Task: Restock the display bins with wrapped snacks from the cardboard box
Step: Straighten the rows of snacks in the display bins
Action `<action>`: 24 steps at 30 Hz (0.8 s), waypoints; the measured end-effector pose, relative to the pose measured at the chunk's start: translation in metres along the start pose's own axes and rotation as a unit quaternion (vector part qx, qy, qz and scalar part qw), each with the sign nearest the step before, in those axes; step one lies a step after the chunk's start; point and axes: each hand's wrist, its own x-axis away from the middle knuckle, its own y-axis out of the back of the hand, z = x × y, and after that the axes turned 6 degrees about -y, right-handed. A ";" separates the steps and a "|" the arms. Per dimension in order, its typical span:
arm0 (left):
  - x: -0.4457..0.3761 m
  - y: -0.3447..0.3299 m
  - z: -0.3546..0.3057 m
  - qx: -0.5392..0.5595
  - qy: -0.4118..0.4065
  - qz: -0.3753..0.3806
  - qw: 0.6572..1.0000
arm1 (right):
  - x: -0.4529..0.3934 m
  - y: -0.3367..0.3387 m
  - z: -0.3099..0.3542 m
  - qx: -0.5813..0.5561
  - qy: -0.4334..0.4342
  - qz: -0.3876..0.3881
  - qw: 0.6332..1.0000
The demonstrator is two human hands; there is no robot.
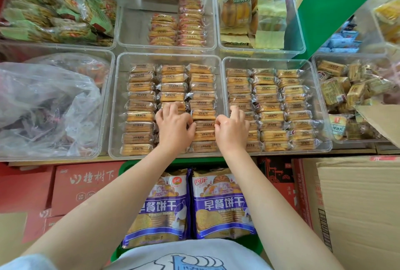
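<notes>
While both hands work over the middle bin (114, 105), the left hand (173, 126) curls its fingers on the packets of the centre column and the right hand (232, 128) pinches a wrapped biscuit packet (204, 125) at the bin's right column, probably to square the rows so they sit tight. The neighbouring bin (320, 105) to the right looks equally full. Clear bins crowd the surface (65, 160) edge to edge, one holding a crumpled plastic bag (47, 101). Below stand red cartons (86, 185), two purple biscuit bags (190, 202) and a cardboard box (357, 204) at the right.
</notes>
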 end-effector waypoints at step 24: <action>0.002 -0.005 0.004 -0.048 -0.002 -0.041 0.998 | 0.013 0.007 -0.001 -0.055 0.025 0.062 0.996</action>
